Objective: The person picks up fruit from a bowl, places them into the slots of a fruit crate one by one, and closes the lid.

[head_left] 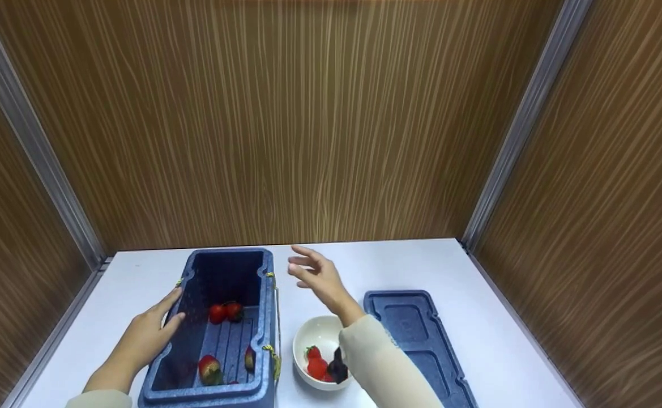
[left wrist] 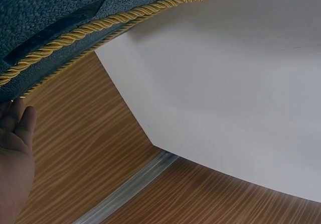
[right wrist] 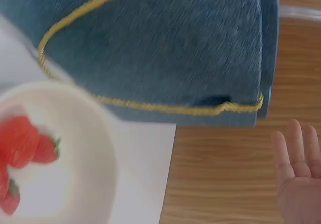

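Note:
A deep blue box (head_left: 267,323) with yellow rope (right wrist: 165,107) along its sides stands at the left in the head view. Inside it lie two tomatoes (head_left: 226,312) and a red-and-yellow fruit (head_left: 209,368); a similar fruit (head_left: 250,358) is partly hidden by the right wall. My left hand (head_left: 145,339) rests at the box's left rim, fingers extended. To the right of the box, my right hand (head_left: 320,279) hangs in the air, fingers loosely bent and holding nothing. Below it a white bowl (head_left: 302,334) holds several strawberries (right wrist: 46,148) and a dark item (head_left: 337,367), partly covered by my sleeve.
A blue lid (head_left: 407,320) lies flat on the white table (head_left: 342,255) to the right of the bowl, partly behind my right sleeve. Wood-patterned panels (head_left: 285,124) with metal corner strips enclose the table at the back and both sides.

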{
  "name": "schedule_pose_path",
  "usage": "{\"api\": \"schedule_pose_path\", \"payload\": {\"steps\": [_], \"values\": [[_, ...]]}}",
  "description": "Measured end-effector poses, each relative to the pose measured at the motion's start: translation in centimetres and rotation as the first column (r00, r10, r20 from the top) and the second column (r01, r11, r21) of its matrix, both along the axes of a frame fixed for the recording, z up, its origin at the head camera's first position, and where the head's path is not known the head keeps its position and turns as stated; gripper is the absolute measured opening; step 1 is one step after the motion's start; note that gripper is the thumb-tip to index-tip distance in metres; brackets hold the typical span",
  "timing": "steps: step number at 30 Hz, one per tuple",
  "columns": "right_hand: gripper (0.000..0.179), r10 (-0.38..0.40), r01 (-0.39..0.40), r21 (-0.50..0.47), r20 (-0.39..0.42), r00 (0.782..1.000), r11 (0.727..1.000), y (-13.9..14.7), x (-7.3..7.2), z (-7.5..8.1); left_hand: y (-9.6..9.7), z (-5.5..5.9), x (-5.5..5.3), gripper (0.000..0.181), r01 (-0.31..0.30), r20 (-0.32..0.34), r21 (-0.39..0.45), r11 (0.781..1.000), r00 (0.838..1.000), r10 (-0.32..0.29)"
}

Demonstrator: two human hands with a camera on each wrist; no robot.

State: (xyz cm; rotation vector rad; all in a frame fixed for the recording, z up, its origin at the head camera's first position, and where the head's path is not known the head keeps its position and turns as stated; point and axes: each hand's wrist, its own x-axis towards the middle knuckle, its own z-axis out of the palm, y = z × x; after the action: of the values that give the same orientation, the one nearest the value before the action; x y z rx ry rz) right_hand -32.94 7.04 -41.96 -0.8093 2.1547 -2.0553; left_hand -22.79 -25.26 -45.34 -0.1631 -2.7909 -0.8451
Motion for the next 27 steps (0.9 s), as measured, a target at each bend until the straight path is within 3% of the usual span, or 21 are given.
{"api": "schedule_pose_path", "payload": {"steps": [5, 18, 22, 27], "values": [[0.047, -0.033, 0.035, 0.074, -0.025, 0.999, 0.997, 1.8, 0.9, 0.3, 0.0, -0.1, 0.0, 0.053, -0.002, -0.01, 0.003, 1.0, 1.0, 0.002], [0.049, -0.089, 0.088, 0.18, -0.006, 0.996, 0.98, 5.3, 0.9, -3.1, 0.0, 0.0, -0.1, 0.054, -0.001, -0.007, 0.015, 1.0, 1.0, 0.001], [0.049, -0.093, 0.087, 0.239, 0.012, 0.996, 0.967, 6.0, 1.1, -4.6, 0.0, 0.1, -0.1, 0.054, 0.0, 0.01, 0.014, 1.0, 1.0, 0.0], [0.05, -0.118, 0.105, 0.284, 0.029, 0.993, 0.953, 6.6, 0.1, -8.1, 0.0, 0.1, -0.1, 0.054, 0.0, 0.016, 0.012, 1.0, 1.0, 0.0]]}}
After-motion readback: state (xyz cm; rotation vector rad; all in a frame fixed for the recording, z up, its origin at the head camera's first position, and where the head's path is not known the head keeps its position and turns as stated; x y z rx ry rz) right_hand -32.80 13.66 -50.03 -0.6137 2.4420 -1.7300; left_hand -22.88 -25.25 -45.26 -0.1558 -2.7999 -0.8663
